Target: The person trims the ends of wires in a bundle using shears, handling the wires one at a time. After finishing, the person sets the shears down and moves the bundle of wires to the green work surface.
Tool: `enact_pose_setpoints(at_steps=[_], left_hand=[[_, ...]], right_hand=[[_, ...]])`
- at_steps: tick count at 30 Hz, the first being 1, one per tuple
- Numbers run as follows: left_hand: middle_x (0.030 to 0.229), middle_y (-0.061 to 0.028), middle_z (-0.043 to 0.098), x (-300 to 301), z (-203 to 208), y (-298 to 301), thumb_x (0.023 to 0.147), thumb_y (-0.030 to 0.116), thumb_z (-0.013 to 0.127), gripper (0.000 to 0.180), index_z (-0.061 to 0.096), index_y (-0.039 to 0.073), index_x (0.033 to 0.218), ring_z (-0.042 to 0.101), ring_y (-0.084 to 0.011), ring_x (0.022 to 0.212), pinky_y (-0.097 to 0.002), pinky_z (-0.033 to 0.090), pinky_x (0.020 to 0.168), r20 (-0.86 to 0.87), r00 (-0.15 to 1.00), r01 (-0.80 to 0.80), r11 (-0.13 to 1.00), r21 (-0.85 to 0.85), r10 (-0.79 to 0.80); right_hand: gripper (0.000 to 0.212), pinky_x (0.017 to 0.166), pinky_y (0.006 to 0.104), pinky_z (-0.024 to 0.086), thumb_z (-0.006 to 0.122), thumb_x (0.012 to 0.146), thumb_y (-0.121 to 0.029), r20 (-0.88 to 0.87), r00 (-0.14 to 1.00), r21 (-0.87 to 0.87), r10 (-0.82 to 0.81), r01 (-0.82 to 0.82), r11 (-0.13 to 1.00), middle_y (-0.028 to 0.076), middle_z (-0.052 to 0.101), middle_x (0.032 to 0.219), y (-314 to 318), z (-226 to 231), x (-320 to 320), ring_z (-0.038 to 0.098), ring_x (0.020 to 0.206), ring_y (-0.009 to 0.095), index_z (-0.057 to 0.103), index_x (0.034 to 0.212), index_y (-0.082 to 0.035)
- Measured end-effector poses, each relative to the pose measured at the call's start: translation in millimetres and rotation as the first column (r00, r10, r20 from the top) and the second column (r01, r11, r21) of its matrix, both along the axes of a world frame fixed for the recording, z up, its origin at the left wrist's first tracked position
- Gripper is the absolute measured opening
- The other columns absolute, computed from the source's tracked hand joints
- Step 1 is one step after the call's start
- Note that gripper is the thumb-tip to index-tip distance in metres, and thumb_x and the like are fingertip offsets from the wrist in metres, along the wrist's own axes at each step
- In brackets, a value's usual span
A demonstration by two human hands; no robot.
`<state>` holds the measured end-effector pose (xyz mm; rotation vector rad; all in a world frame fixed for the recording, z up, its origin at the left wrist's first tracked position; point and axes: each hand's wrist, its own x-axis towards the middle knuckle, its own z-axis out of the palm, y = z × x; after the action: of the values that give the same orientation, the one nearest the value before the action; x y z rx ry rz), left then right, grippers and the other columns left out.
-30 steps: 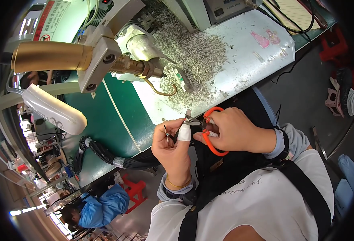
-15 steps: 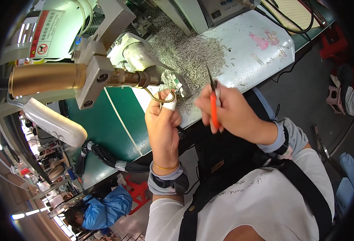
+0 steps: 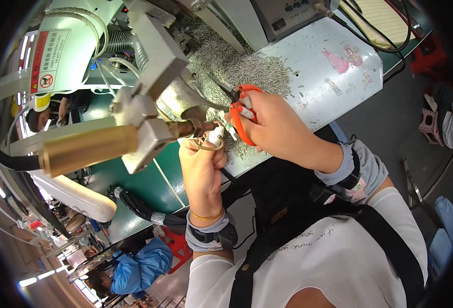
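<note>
My left hand [image 3: 200,167] is closed in a pinch beneath the tip of the brass-coloured soldering iron [image 3: 90,149], with white wrapping on a finger. Beside its fingertips shows a small green-and-white part [image 3: 231,132]; whatever lies between the fingers is mostly hidden by the iron's curved metal tube [image 3: 208,146]. My right hand [image 3: 272,120] grips orange-handled pliers [image 3: 243,128], their dark jaws spread apart and pointing up and left over a heap of small silvery metal pieces [image 3: 252,72]. The right fingers come close to the left fingertips.
A grey control box [image 3: 288,20] stands at the back, by a lined notepad [image 3: 373,23]. The machine frame [image 3: 159,56] and a white lamp [image 3: 77,197] crowd the left. A bundle of black cables [image 3: 139,208] lies on the green table. Another person in blue [image 3: 141,264] sits lower left.
My right hand has moved left with the pliers, close to my left hand, and the jaws have spread. The soldering iron now appears lower and farther right, over my left fingertips.
</note>
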<state>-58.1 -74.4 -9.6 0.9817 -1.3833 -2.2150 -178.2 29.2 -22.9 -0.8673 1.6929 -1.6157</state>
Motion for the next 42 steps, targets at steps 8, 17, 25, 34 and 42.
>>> enact_pose_setpoints(at_steps=[8,17,25,34,42], left_hand=[[0.057,0.005,0.042,-1.2,1.6,7.2,0.077,0.005,0.059,0.012,0.056,0.0,0.088,0.03,-0.0026,0.043,-0.0182,0.02,0.038,0.021,0.998,-0.059,0.993,-0.1,0.062],[0.064,0.0008,0.046,7.3,11.7,11.8,0.082,0.007,0.055,0.01,0.055,-0.001,0.088,0.036,-0.0045,0.047,-0.018,0.023,0.04,-0.043,0.999,0.019,0.995,0.096,-0.015],[0.077,-0.0034,0.052,28.9,14.6,51.6,0.085,0.003,0.047,0.01,0.052,-0.002,0.093,0.048,-0.0084,0.067,-0.0199,0.038,0.06,0.186,0.982,0.064,0.909,-0.411,0.015],[0.084,-0.0027,0.056,33.9,15.5,66.8,0.078,-0.006,0.054,0.019,0.054,-0.001,0.097,0.047,-0.0058,0.069,-0.0176,0.037,0.062,0.118,0.989,0.117,0.964,-0.24,-0.091],[0.077,0.0008,0.051,49.2,0.2,64.9,0.076,-0.006,0.058,0.017,0.056,-0.004,0.092,0.042,-0.0014,0.063,-0.0128,0.032,0.055,0.129,0.992,0.088,0.739,-0.668,-0.001]], right_hand=[[0.018,0.039,0.0271,0.036,0.053,0.081,-0.011,-0.055,0.998,-0.02,-0.035,0.034,0.999,0.006,0.046,0.051,0.1,-1.5,1.5,0.047,0.04,0.012,0.043,0.071,0.001],[0.016,0.042,0.0251,0.035,0.055,0.081,-0.013,-0.012,0.999,-0.057,-0.038,0.038,0.998,0.004,0.047,0.054,11.5,-1.5,7.1,0.046,0.046,0.008,0.047,0.075,0.0],[0.011,0.048,0.0253,0.038,0.058,0.079,-0.011,-0.369,0.92,0.023,-0.132,0.151,0.988,0.003,0.05,0.061,43.4,9.0,21.8,0.048,0.054,0.009,0.052,0.084,-0.002],[0.025,0.05,0.0266,0.042,0.062,0.067,-0.004,-0.164,0.986,-0.003,0.026,-0.027,1.0,0.007,0.055,0.066,52.4,1.3,28.3,0.053,0.053,0.02,0.057,0.092,-0.006],[0.022,0.046,0.0249,0.04,0.065,0.07,-0.007,-0.87,0.491,-0.06,0.047,-0.199,0.978,0.001,0.054,0.064,66.5,6.0,30.8,0.051,0.049,0.016,0.06,0.091,-0.006]])
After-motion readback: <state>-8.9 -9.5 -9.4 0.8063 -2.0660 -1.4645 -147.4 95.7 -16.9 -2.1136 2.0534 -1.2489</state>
